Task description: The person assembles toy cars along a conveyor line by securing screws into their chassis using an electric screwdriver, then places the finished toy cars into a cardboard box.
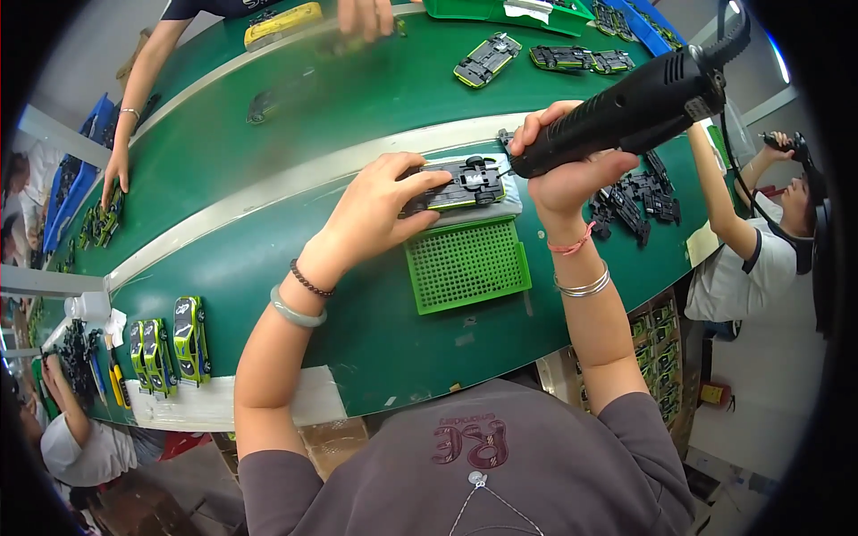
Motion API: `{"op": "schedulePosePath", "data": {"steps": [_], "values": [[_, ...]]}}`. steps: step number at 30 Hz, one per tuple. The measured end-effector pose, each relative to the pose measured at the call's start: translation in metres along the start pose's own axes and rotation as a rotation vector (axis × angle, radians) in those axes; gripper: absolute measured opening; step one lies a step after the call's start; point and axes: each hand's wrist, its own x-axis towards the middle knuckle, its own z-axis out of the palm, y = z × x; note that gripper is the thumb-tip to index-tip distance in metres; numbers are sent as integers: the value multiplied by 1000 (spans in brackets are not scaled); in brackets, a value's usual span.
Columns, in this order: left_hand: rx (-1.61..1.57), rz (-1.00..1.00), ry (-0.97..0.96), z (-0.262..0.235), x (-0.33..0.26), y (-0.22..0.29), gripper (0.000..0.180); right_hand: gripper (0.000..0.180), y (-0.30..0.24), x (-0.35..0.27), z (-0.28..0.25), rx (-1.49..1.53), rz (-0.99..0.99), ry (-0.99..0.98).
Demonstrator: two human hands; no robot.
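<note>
A toy car (475, 184) lies upside down on a pale pad (505, 204) in front of me, its black underside facing up. My left hand (380, 198) is closed around its left end, thumb and fingers pressing on the underside. In my right hand (567, 183) is a black electric screwdriver (626, 116), tilted, with its cord rising to the upper right. The screwdriver's tip points at the right end of the car; I cannot tell whether it touches. Just below the pad sits a green perforated plastic basket (469, 266).
Black plastic chassis parts (636, 204) are heaped at the right. Finished-looking green toy cars (190, 339) stand at the left, near yellow-handled tools (118, 380). Overturned cars (487, 61) lie on the green conveyor belt (357, 98), where a co-worker's hands (365, 16) reach in.
</note>
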Motion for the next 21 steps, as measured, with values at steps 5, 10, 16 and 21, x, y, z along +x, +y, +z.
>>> {"op": "schedulePosePath", "data": {"steps": [5, 10, 16, 21], "values": [[17, -5, -39, -1, 2, 1, 45, 88, 16, -2, -3, 27, -1, 0], [25, 18, -11, 0, 2, 1, 43, 81, 22, 3, 1, -5, 1, -3], [37, 4, -21, -1, 1, 2, 42, 85, 17, 2, 5, -203, 127, -75], [35, -1, -33, 1, 1, 1, 43, 85, 20, 3, 2, -190, 150, -77]]}}
